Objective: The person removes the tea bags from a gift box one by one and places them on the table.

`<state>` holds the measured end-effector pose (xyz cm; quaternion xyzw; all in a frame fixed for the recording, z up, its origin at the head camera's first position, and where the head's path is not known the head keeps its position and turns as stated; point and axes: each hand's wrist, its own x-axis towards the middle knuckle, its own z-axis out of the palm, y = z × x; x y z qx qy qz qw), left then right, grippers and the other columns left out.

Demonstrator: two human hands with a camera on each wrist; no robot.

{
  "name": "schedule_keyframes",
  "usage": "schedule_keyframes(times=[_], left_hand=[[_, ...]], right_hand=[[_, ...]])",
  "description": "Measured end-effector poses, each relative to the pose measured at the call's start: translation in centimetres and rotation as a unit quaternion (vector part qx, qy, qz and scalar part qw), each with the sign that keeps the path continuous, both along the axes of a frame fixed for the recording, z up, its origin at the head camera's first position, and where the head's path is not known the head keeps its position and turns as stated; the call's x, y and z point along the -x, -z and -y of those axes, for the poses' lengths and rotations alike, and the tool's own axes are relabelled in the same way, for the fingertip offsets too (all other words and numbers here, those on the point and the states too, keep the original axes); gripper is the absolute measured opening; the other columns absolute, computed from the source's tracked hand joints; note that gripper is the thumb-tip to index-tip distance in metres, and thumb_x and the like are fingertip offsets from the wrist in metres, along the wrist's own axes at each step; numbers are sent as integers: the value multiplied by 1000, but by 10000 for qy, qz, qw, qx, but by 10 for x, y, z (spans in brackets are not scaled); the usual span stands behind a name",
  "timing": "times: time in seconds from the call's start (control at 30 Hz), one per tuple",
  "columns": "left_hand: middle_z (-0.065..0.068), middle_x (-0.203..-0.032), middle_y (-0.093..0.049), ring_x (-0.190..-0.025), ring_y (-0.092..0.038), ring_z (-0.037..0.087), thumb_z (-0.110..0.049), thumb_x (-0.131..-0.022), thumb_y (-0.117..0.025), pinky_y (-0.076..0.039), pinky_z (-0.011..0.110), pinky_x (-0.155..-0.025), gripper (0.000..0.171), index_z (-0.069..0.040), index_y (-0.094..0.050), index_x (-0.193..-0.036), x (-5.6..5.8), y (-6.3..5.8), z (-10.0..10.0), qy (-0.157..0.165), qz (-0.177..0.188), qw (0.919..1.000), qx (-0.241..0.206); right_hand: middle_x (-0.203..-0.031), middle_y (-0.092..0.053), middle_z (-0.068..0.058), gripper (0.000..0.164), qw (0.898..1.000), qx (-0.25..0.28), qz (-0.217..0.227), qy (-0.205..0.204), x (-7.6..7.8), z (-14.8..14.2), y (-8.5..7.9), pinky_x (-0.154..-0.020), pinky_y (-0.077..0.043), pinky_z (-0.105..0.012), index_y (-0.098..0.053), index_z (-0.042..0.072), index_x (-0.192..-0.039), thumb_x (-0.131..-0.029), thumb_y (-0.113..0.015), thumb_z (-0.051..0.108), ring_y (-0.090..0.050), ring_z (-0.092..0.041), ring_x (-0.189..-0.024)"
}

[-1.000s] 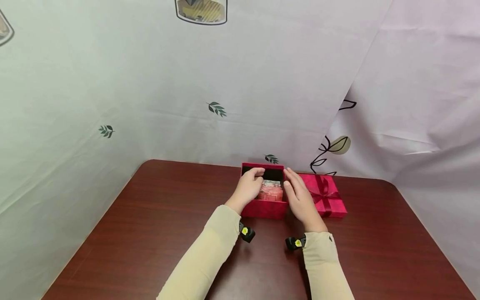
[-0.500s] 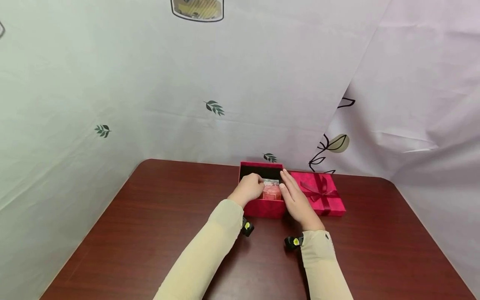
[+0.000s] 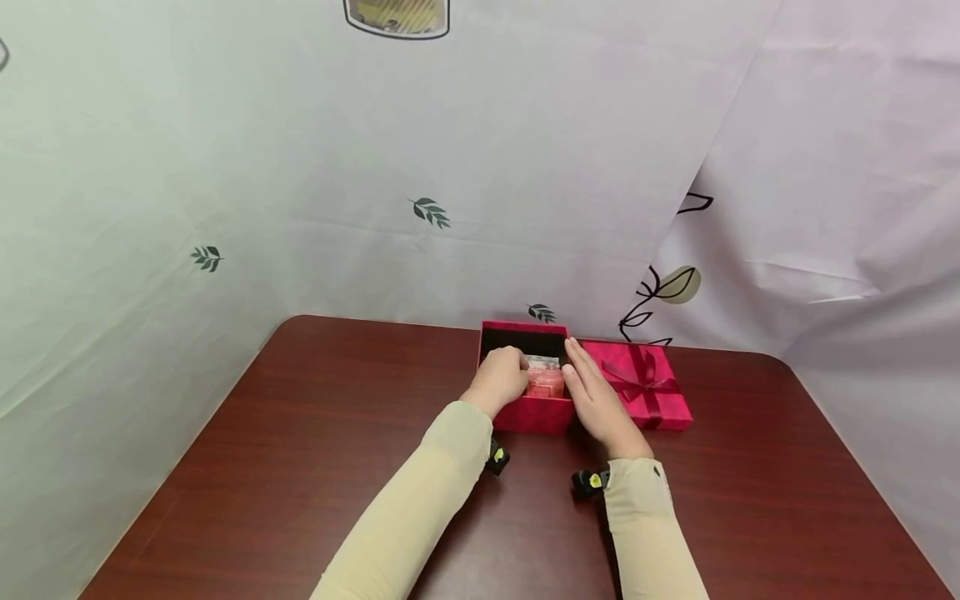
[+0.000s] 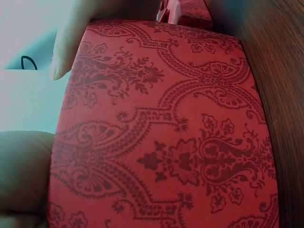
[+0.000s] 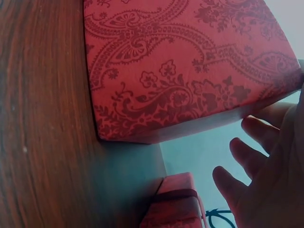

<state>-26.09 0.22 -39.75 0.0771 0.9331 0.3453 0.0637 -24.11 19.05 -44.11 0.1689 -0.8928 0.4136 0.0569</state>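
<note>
A red patterned gift box [image 3: 536, 416] stands without its lid near the table's back edge, its inside dark. Inside it lies a stack of reddish printed slips that look like banknotes [image 3: 545, 379]. My left hand [image 3: 501, 379] reaches over the front left of the box, fingers bent down beside the stack. Those fingertips are hidden, and I cannot tell whether they pinch the slips. My right hand [image 3: 597, 404] lies along the box's right side with straight fingers. In the right wrist view, the fingers [image 5: 251, 156] are spread close to the box's side wall [image 5: 199, 126].
Right of the box lies its red lid [image 3: 648, 386], tied with a dark red ribbon bow. The brown wooden table [image 3: 360, 400] meets a pale printed cloth backdrop [image 3: 315, 167] behind. Small black wrist cameras [image 3: 587, 482] hang under both sleeves.
My left hand has dipped from the box's left rim down into it, its fingers bending out of sight. My right hand stays along the right side; the head view shifts slightly.
</note>
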Motion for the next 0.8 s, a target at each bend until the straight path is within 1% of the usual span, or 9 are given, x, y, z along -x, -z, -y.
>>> schedule_keyframes(times=[0.1,0.23,0.33,0.4,0.5,0.57,0.67,0.73,0.8], left_hand=[[14,-115,-71,-101,-67,27,-10,-97,-66,-56,42,-93,21,-2,-74,-114,-1,0,0,0,-43,10000,-2],[10,-101,-71,-88,-64,23,-9,-96,-67,-57,39,-85,10,-4,-73,-102,-2,0,0,-7,-45,10000,49],[6,-88,-66,-78,-60,19,-8,-95,-67,-56,35,-77,3,-6,-68,-96,-2,1,-1,-40,-5,9999,111],[4,-83,-62,-74,-58,18,-8,-96,-65,-54,33,-73,2,-8,-65,-94,-3,1,-1,-58,7,9999,134],[3,-79,-59,-70,-56,18,-10,-99,-61,-52,32,-68,6,-11,-61,-93,-5,1,-1,-65,-58,9999,143],[3,-78,-59,-67,-56,17,-11,-101,-58,-50,31,-66,6,-12,-60,-95,-6,0,-1,-43,-188,9997,179],[4,-82,-63,-64,-56,17,-12,-102,-57,-52,31,-65,4,-12,-62,-102,-7,-1,-1,-17,-463,9986,248],[6,-89,-68,-66,-58,17,-13,-102,-58,-55,32,-69,9,-12,-64,-109,-7,-2,0,-20,-673,9974,269],[7,-98,-71,-70,-62,18,-13,-102,-59,-58,35,-75,15,-13,-65,-116,-7,-4,1,-57,-833,9963,194]], right_hand=[[-168,-21,-6,53,10000,-6,33,5,1,-3,0,-120,-18,-58,-30,10,-160,-111,-37,29,-18,-33,-153],[-168,-22,-6,53,10000,-47,10,-37,1,-5,0,-120,-18,-58,-31,10,-160,-111,-38,27,-18,-33,-153],[-168,-22,-5,54,9999,-98,-34,-76,1,-5,2,-121,-18,-57,-30,10,-160,-111,-38,30,-17,-32,-154],[-167,-23,-6,54,9999,-110,-63,-84,2,-5,2,-121,-18,-57,-31,10,-160,-111,-39,30,-17,-32,-154],[-167,-24,-8,53,9999,-91,-99,-97,2,-5,3,-120,-18,-57,-31,10,-160,-111,-40,27,-18,-33,-153],[-167,-25,-10,52,9998,-79,-133,-117,2,-5,4,-120,-19,-58,-32,9,-159,-110,-41,24,-19,-35,-153],[-166,-25,-11,52,9997,-104,-182,-139,2,-6,4,-120,-19,-58,-32,7,-159,-111,-40,23,-20,-35,-153],[-167,-24,-9,52,9996,-133,-202,-139,2,-6,4,-120,-19,-58,-32,6,-159,-111,-39,25,-20,-34,-153],[-167,-24,-8,52,9996,-158,-209,-133,2,-7,4,-120,-20,-58,-32,7,-159,-111,-38,27,-20,-34,-153]])
